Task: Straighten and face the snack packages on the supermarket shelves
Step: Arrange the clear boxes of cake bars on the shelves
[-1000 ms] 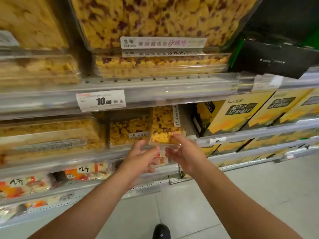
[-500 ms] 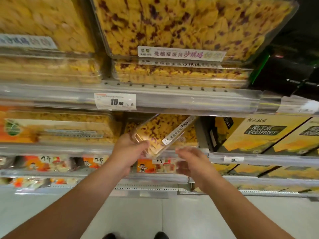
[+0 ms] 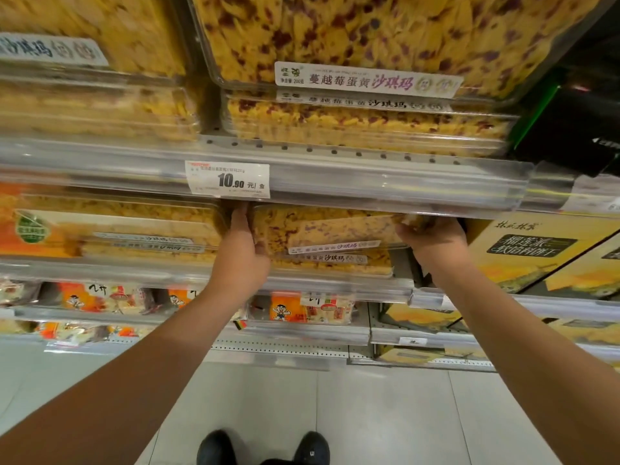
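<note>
A clear plastic box of yellow snack with red bits [image 3: 330, 229] lies flat on the second shelf, on top of another box of the same kind [image 3: 339, 263]. My left hand [image 3: 241, 250] grips its left end, the thumb curled onto the front face. My right hand [image 3: 432, 234] holds its right end, with the fingertips hidden behind the box. The white label strip faces out along the box's front edge.
Stacked boxes of plain yellow snack [image 3: 110, 229] sit to the left on the same shelf, and yellow cartons [image 3: 533, 250] stand to the right. The shelf rail above carries a price tag [image 3: 228, 179]. Orange snack bags [image 3: 295, 308] fill the shelf below.
The box was tilted on one corner in front of the shelf; now it lies flat on the stack, with both hands moved up and apart to its two ends.
</note>
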Available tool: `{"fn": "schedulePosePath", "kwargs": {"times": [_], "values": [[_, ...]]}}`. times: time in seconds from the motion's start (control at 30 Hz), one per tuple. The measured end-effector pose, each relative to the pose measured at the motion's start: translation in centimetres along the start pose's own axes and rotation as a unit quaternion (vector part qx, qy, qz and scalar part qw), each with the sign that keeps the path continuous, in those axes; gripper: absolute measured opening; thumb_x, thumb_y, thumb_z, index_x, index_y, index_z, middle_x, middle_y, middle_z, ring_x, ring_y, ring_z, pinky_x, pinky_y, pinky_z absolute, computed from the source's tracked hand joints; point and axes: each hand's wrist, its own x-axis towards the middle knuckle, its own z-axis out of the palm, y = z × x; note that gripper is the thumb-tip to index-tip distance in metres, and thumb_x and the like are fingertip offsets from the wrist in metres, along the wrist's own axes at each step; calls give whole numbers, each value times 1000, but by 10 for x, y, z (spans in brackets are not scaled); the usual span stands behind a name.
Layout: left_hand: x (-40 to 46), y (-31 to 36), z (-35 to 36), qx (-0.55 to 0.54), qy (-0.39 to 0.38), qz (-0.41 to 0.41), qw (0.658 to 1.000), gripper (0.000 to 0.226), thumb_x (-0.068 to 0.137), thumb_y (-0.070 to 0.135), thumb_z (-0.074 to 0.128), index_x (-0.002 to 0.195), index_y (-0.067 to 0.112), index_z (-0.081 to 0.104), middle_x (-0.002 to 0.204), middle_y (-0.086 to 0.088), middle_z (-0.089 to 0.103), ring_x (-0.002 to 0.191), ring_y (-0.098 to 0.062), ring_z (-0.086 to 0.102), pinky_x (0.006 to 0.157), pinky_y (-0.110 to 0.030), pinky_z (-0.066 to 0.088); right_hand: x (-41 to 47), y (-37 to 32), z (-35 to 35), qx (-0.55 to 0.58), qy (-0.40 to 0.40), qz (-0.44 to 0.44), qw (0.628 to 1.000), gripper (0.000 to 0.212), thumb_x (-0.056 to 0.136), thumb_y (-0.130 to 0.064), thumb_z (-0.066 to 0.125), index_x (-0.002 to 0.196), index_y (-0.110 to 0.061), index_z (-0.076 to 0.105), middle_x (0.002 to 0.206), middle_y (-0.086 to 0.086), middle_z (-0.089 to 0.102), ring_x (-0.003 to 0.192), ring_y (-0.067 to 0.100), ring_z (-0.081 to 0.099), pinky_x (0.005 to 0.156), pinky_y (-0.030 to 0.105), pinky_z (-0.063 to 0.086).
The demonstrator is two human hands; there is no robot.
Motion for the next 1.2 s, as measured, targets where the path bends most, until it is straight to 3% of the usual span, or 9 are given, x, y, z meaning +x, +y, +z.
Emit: {"fn": "schedulePosePath", "kwargs": {"times": [0.1,0.2,0.33,0.6,0.83,0.93,1.0,1.1,1.2], "values": [[-11,6,2,119,33,175,977,88,82,4,65,152,19,12,146,-21,34,119,-38,48,97,-40,48,3,9,2,-19,-5,-13,1000,61,82,-42,73,132,-17,48,130,4,60,115,28,58,84,27,41],[-7,10,4,323,71,330,884,94,72,4,72,151,21,24,152,-9,31,139,-34,23,120,-49,9,3,13,2,7,3,-11,1000,57,81,-41,74,128,-19,49,126,3,62,111,27,60,82,27,42],[10,11,-4,396,40,253,882,98,76,15,75,152,33,16,153,-3,36,141,-31,28,115,-42,6,-1,16,5,31,-4,-38,999,50,82,-31,76,122,-21,48,119,1,64,108,25,61,89,37,51],[17,-3,-14,391,18,225,892,81,88,16,61,151,44,18,159,3,26,146,-27,19,118,-39,4,-12,18,13,57,-48,-53,996,63,83,-25,75,130,-36,36,94,-30,57,75,-10,58,58,11,45],[20,-8,-18,375,-3,233,897,85,89,8,54,152,43,10,162,6,13,149,-23,6,121,-38,0,-16,16,16,54,-52,-55,996,66,86,-21,73,131,-41,29,102,-19,56,85,12,59,69,28,48],[19,-6,-20,376,-4,233,897,85,88,9,55,152,43,11,162,6,14,149,-24,7,121,-38,0,-21,17,16,42,-47,-68,996,64,88,-18,69,133,-39,29,98,-25,51,87,12,60,66,23,47],[17,-5,-20,377,-3,239,895,82,89,11,56,152,41,14,161,4,18,149,-25,10,121,-39,1,-26,20,16,35,-49,-75,995,65,90,-16,67,136,-37,27,99,-24,49,89,10,61,64,17,46],[11,-3,-22,361,21,269,893,79,85,10,61,152,32,25,156,-3,31,145,-30,21,122,-45,7,-30,21,17,25,-56,-54,997,75,91,-16,66,148,-30,19,105,-11,51,95,14,58,78,31,52],[-3,-4,-22,328,65,311,889,77,77,3,66,147,16,37,147,-14,41,137,-37,34,118,-54,17,-36,27,19,30,-74,-29,996,82,90,-9,64,152,-29,13,101,-17,54,99,9,56,88,34,50]]}}
